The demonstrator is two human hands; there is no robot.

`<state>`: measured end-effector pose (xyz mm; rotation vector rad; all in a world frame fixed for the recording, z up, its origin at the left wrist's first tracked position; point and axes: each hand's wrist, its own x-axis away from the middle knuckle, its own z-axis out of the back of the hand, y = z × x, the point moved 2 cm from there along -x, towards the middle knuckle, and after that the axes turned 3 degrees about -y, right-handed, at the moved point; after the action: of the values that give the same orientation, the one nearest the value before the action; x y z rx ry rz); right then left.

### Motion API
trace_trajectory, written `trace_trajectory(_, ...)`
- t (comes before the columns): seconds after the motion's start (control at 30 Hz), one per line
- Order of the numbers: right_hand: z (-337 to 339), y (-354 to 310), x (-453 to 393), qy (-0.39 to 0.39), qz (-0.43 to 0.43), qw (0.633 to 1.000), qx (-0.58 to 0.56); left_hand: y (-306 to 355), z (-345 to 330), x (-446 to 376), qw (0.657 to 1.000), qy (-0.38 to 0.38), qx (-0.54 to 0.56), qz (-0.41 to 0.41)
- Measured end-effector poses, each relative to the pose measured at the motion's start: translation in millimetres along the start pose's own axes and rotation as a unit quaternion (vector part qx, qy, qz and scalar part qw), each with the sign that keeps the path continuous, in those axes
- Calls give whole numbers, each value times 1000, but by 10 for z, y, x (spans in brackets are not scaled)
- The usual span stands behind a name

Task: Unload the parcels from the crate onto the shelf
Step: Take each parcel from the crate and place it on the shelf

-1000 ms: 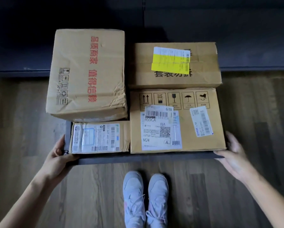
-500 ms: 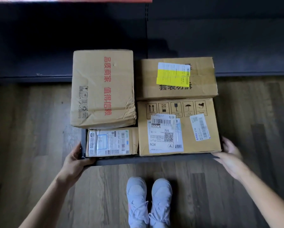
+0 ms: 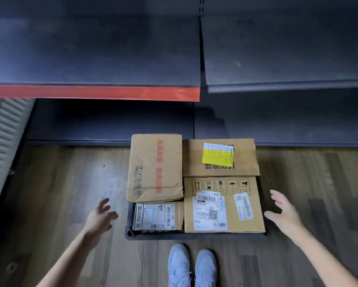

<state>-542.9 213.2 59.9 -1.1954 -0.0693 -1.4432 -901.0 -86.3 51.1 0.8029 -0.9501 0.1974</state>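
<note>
A dark crate (image 3: 153,235) rests on the wooden floor, packed with several cardboard parcels. A tall box with red lettering (image 3: 155,168) fills its far left, and a small parcel with a white label (image 3: 157,216) lies in front of it. At the far right sits a box with a yellow sticker (image 3: 219,157), and nearer me a flat box with barcode labels (image 3: 223,206). My left hand (image 3: 100,216) hovers open just left of the crate, apart from it. My right hand (image 3: 283,212) hovers open just right of it. The dark shelf (image 3: 91,52) stands behind.
The shelf has a red front strip (image 3: 91,92) on its left section, a second section (image 3: 288,52) to the right and a lower board (image 3: 112,121) near the floor. A ribbed grey panel (image 3: 2,146) stands at the left. My grey shoes (image 3: 191,266) are just before the crate.
The crate has come down onto the floor and both hands have let go of its front corners, moving outward and opening. The view has tilted up, so the shelf boards now show.
</note>
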Motion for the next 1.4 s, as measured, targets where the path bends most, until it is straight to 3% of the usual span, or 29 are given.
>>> trace_trajectory(0.17,-295,-577,-1,-6,67,998,16,324,-40,-26,999,-25,16,-37)
trace_trajectory(0.4,-941,-1124,-54,-95,136,986,3,656,-212,-204,994,-56,27,-91)
trace_trajectory(0.73,-1836,-1384,-191,-142,119,983,10,584,-503,-443,981,-152,65,-103)
trace_trajectory(1.0,-2006,-1389,-198,-117,112,987,5,556,-482,-480,968,-204,86,-117)
trace_trajectory(1.4,-1874,-1480,172,-124,134,982,-50,597,-313,-125,965,-200,108,-127)
